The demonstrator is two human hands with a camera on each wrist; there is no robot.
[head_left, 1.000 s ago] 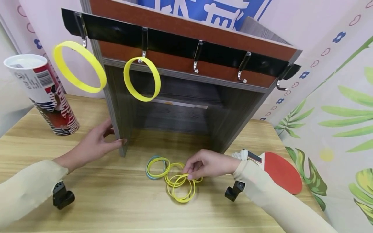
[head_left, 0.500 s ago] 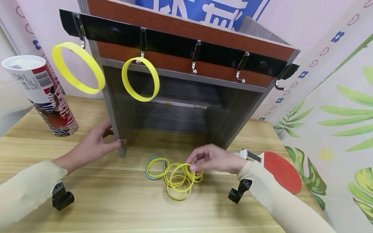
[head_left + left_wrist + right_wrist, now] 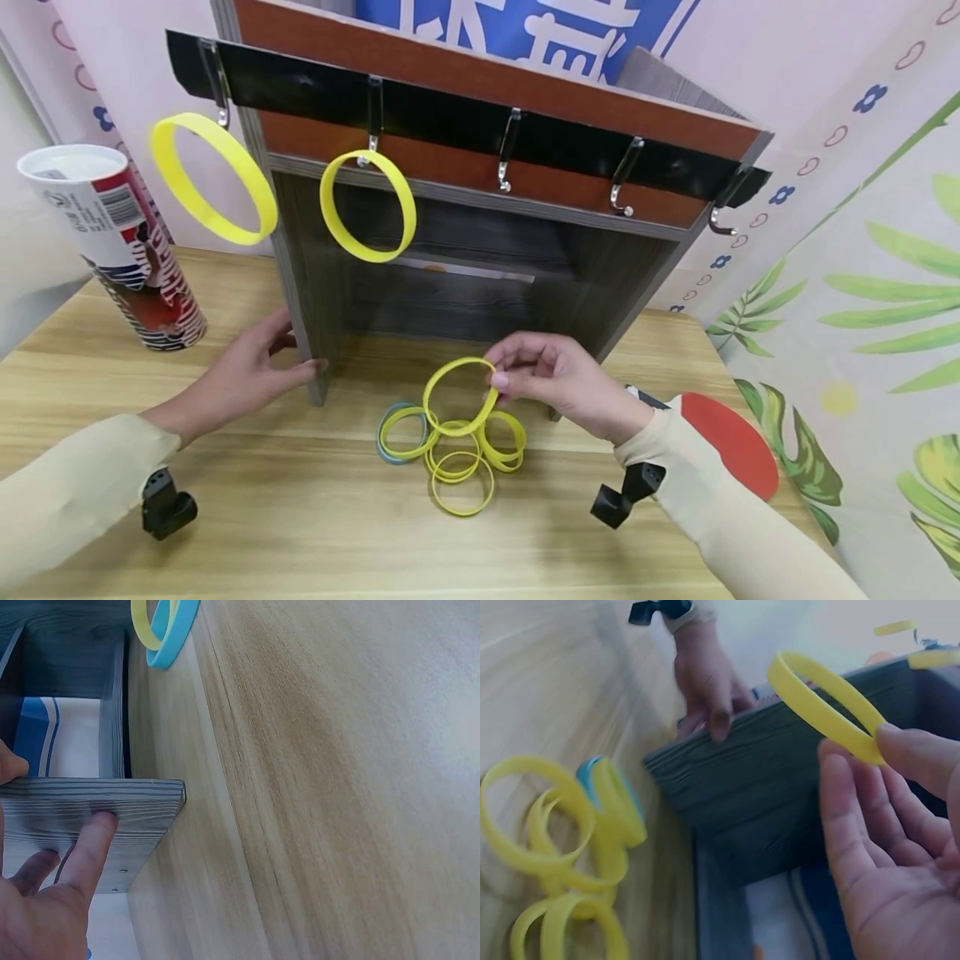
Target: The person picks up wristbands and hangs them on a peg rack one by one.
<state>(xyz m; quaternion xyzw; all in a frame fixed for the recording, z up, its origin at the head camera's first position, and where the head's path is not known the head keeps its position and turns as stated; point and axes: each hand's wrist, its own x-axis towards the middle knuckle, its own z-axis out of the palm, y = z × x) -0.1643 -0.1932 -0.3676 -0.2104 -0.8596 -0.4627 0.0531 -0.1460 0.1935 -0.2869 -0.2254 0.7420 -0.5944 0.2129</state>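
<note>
My right hand [image 3: 558, 379] pinches a yellow wristband [image 3: 426, 398] between thumb and fingers, above the pile; the right wrist view shows the same yellow band [image 3: 821, 701] raised. Below it on the table lie several yellow wristbands [image 3: 462, 514] and a blue wristband [image 3: 382, 446], overlapping. My left hand [image 3: 240, 371] grips the left side panel [image 3: 306, 350] of a dark wooden stand, thumb at the front edge and fingers on the outer face [image 3: 94, 847]. Along the stand's top runs a black hook strip [image 3: 442, 100]; one yellow band [image 3: 213, 179] and another yellow band [image 3: 330, 204] hang from its two left hooks.
A tall printed paper canister [image 3: 123, 250] stands at the left. The red table tennis bat [image 3: 727, 442] lies right of the stand, partly behind my right wrist. Bare hooks, such as the middle hook [image 3: 506, 154], stick out toward me. Patterned cloth [image 3: 847, 275] lines the back and right.
My right hand has lifted one yellow wristband out of the pile, up and slightly away from me. My left hand stays on the side panel.
</note>
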